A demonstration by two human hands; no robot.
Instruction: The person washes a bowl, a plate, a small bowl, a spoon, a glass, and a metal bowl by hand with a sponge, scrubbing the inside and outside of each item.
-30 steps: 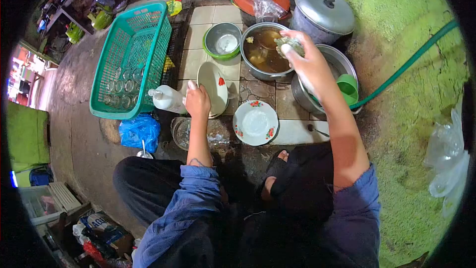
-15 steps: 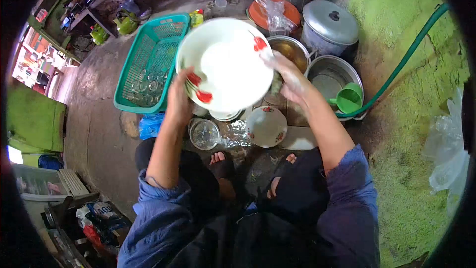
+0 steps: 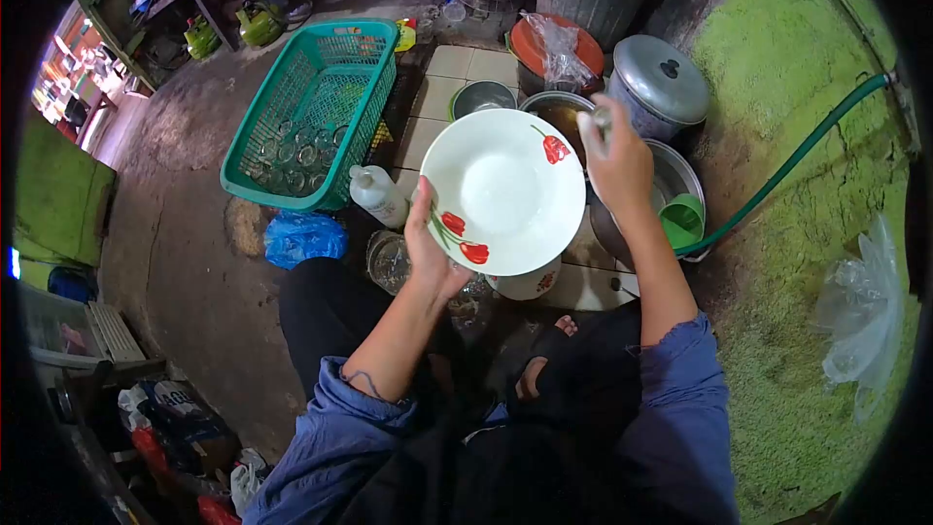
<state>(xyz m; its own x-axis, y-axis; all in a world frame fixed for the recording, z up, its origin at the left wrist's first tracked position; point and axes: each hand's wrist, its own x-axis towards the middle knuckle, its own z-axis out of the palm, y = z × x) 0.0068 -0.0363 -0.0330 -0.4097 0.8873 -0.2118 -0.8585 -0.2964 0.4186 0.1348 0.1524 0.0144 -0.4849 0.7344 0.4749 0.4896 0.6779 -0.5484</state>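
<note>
My left hand (image 3: 435, 253) grips the lower left rim of a white plate (image 3: 501, 194) with red tulips, thumb on top, fingers out of sight underneath. The plate is tilted towards me. Off its upper right edge, my right hand (image 3: 622, 156) is raised with curled fingers; something small and pale seems to be in them, too blurred to name. Below the plate, another floral plate (image 3: 530, 284) lies partly covered. A white pump bottle (image 3: 379, 196) and a clear round container (image 3: 388, 262) stand to the left of the plate.
A green basket (image 3: 233, 170) holds several glasses (image 3: 301, 151). A blue plastic bag (image 3: 303, 238) lies below it. Right of the plate are a pot of brownish liquid (image 3: 562, 117), a metal basin (image 3: 680, 167) with a green dipper (image 3: 682, 221), a lidded pot (image 3: 661, 83) and a hose (image 3: 797, 160).
My right hand has left the plate's rim and lifted away to the right. With my left hand still on it, the plate has moved right and down. The view has shifted slightly.
</note>
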